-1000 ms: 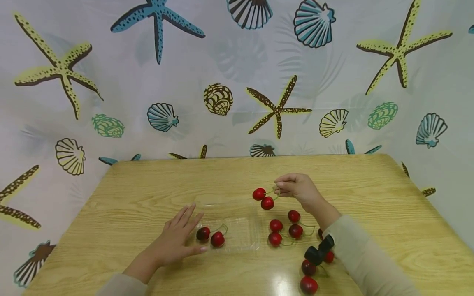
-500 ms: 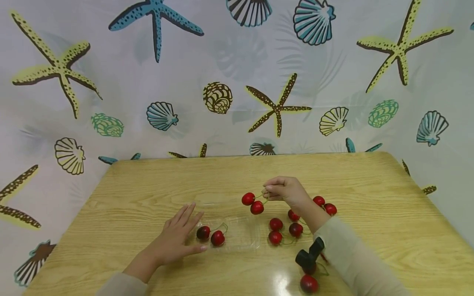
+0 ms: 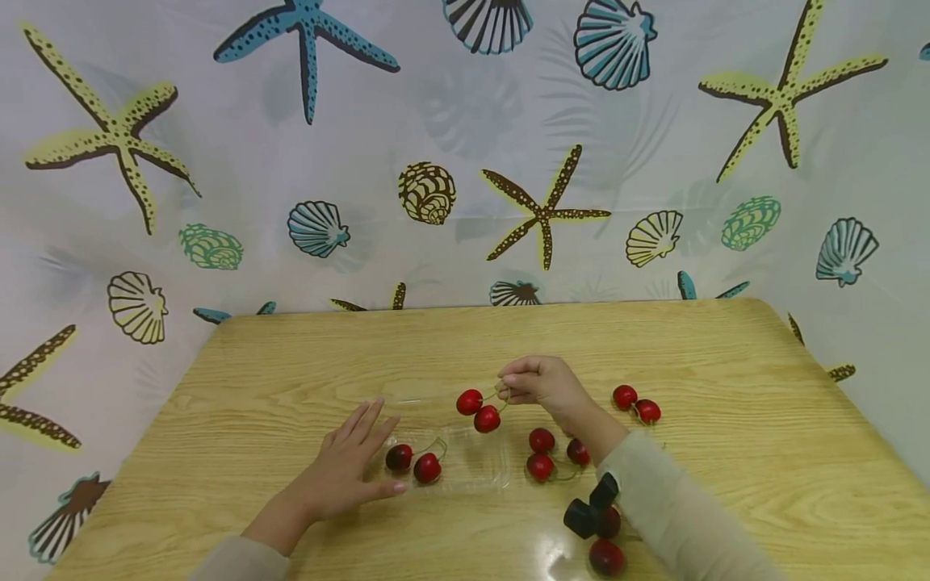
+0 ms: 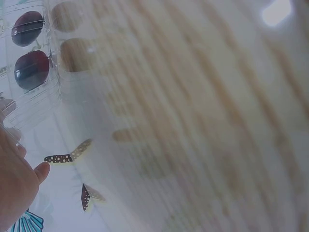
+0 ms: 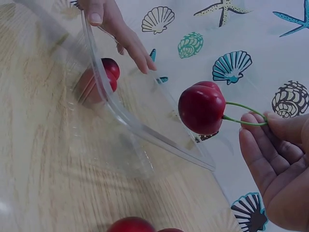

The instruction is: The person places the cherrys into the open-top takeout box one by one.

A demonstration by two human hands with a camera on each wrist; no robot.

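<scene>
A pair of red cherries [image 3: 487, 419] on joined green stems hangs from my right hand [image 3: 545, 391], whose thumb and fingers pinch the stem tops. In the right wrist view these cherries [image 5: 202, 108] are up beside the rim of a clear plastic box [image 5: 140, 128]. The head view puts them above the back of that box [image 3: 472, 486]. Another, darker pair of cherries [image 3: 427, 468] lies inside at its left end. My left hand [image 3: 349, 468] rests with spread, straight fingers at the box's left side; in the left wrist view only part of this hand [image 4: 17, 181] shows.
On the wooden table [image 3: 291, 355], right of the box, lie several more cherries [image 3: 540, 467], some partly hidden by my right arm. One pair [image 3: 636, 404] sits farther back. A black wrist mount [image 3: 592, 508] is on the right sleeve. A shell-patterned cloth [image 3: 436, 266] stands behind.
My right hand has moved left and slightly down, carrying the cherry pair from beyond the box's right end to above the box. My left hand stays put. Cherries behind the right arm have come into view.
</scene>
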